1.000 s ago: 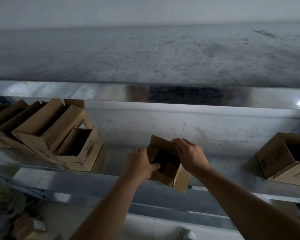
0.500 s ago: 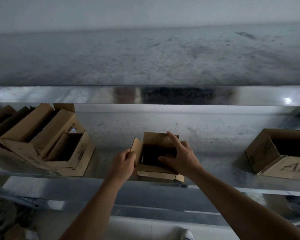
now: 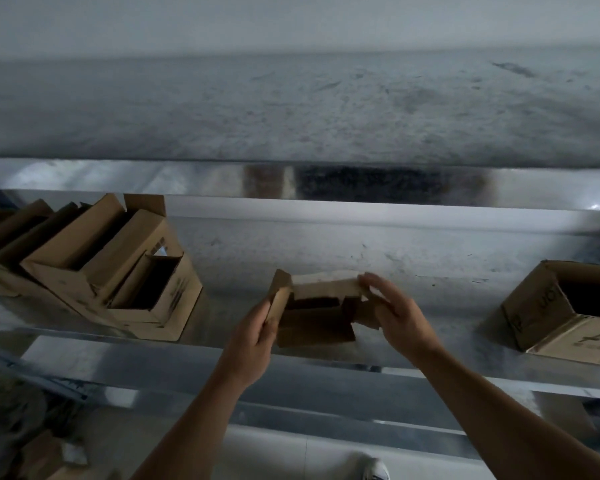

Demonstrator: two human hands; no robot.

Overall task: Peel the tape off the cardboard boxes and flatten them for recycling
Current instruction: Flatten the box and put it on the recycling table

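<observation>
Item: small cardboard box [image 3: 314, 318], brown, top flaps open, dark interior showing, held at the front edge of a metal shelf [image 3: 395, 251], roughly midway along it; whether its base touches the shelf cannot be told. Left grip [image 3: 253, 336], a bare hand: fingers and thumb curled round the box's upright left flap, pinching it. Right grip [image 3: 395, 313], a bare hand: fingers bent over the far right corner, thumb against the right flap, holding it; outline slightly blurred. Both forearms are bare and reach up from the lower edge of the view. Tape on the box: not discernible. Also on the shelf, left end: a stack of open cardboard boxes [image 3: 118, 271], nested and leaning to the left, well apart from the held box. Right end: a large open cardboard box [image 3: 548, 306], tilted, printed lettering on its sides partly cut off by the frame. Above: an upper shelf [image 3: 291, 109], grey and scuffed, with a shiny front rim. Below: pale floor, the toe of a white shoe [image 3: 376, 471], and cardboard scraps [image 3: 42, 455] at lower left.
</observation>
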